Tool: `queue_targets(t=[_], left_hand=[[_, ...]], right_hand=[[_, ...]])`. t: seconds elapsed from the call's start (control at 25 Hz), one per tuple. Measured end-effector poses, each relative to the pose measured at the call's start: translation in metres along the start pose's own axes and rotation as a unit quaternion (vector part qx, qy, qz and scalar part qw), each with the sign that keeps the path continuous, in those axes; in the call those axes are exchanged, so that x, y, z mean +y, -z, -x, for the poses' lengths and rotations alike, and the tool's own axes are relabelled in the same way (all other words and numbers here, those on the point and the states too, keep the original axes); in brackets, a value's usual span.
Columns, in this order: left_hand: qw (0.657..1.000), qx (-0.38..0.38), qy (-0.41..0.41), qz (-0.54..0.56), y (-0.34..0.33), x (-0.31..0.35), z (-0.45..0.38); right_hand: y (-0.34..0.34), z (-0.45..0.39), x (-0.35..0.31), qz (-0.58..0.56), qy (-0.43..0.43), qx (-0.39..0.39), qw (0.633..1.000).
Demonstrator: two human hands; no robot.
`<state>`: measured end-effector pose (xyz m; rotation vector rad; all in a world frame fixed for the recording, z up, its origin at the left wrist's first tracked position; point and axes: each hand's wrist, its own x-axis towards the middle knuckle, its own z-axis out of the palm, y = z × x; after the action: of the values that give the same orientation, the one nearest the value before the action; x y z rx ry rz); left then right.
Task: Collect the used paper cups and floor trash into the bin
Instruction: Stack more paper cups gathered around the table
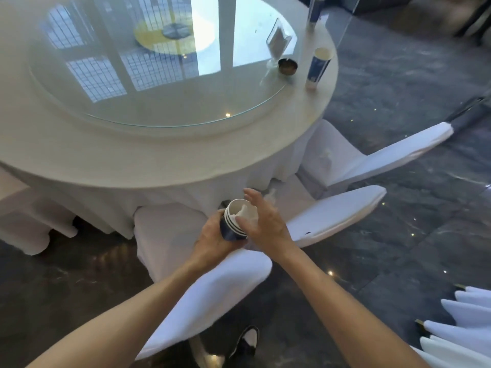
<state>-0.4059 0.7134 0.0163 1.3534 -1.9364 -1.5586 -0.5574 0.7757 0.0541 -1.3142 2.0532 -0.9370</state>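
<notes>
done: left grip [212,236] clasps cup stack [235,221]; right grip [263,221] open, pressing tissue [245,209] in | left: two cups [317,67] upper right on counter [159,160]; bin unseen

- stack of paper cups [235,221]: base hidden in the left hand [212,239]; near side of the rims covered by the right hand's [265,224] fingers [245,224]; cup count unclear.
- white wad [243,209] in the top cup: partly behind the fingertips, material unclear.
- tall cup [314,9] far beyond the fingers: rim cut by the top edge.
- small dark container [287,67]: contents too blurred to tell.
- shoe [247,341] below the forearms: partly hidden by a chair cover [212,296].
</notes>
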Motion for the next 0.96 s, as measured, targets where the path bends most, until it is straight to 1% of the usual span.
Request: queue_targets(t=[0.08, 0.16, 0.24, 0.28, 0.36, 0.44, 0.48, 0.56, 0.64, 0.8, 0.92, 0.96], left_hand=[[1.0, 0.005, 0.002, 0.009, -0.015, 0.013, 0.008], [1.0, 0.003, -0.005, 0.002, -0.028, 0.024, 0.014], [1.0, 0.004, -0.011, -0.02, -0.037, 0.034, 0.014], [0.999, 0.003, -0.015, -0.031, -0.04, 0.038, 0.011], [0.999, 0.004, -0.018, -0.051, -0.046, 0.042, -0.002], [0.999, 0.005, -0.013, -0.051, -0.055, 0.041, -0.017], [0.999, 0.009, -0.011, -0.051, -0.059, 0.041, -0.028], [0.999, 0.007, -0.009, -0.042, -0.07, 0.038, -0.052], [0.999, 0.018, 0.006, -0.031, -0.081, 0.033, -0.078], [0.996, 0.071, 0.058, -0.017, -0.098, 0.025, -0.115], [0.992, 0.085, 0.089, -0.02, -0.105, 0.023, -0.132], [0.989, 0.11, 0.1, -0.013, -0.107, 0.023, -0.135]], right_hand=[[0.019, 0.009, 0.009, 0.042, 0.009, 0.028, 0.999], [0.034, 0.014, 0.014, 0.097, 0.009, 0.014, 0.995], [0.045, 0.009, 0.017, 0.131, -0.022, -0.009, 0.991], [0.05, 0.004, 0.018, 0.149, -0.035, -0.032, 0.988], [0.06, -0.01, 0.021, 0.17, -0.044, -0.112, 0.978], [0.068, -0.021, 0.027, 0.147, -0.061, -0.203, 0.966], [0.072, -0.029, 0.031, 0.125, -0.076, -0.236, 0.961], [0.082, -0.05, 0.043, 0.096, -0.087, -0.267, 0.955], [0.088, -0.074, 0.056, 0.097, -0.086, -0.283, 0.95], [0.098, -0.129, 0.083, 0.115, -0.069, -0.307, 0.942], [0.097, -0.164, 0.105, 0.112, -0.048, -0.275, 0.954], [0.097, -0.173, 0.114, 0.108, -0.055, -0.264, 0.957]])
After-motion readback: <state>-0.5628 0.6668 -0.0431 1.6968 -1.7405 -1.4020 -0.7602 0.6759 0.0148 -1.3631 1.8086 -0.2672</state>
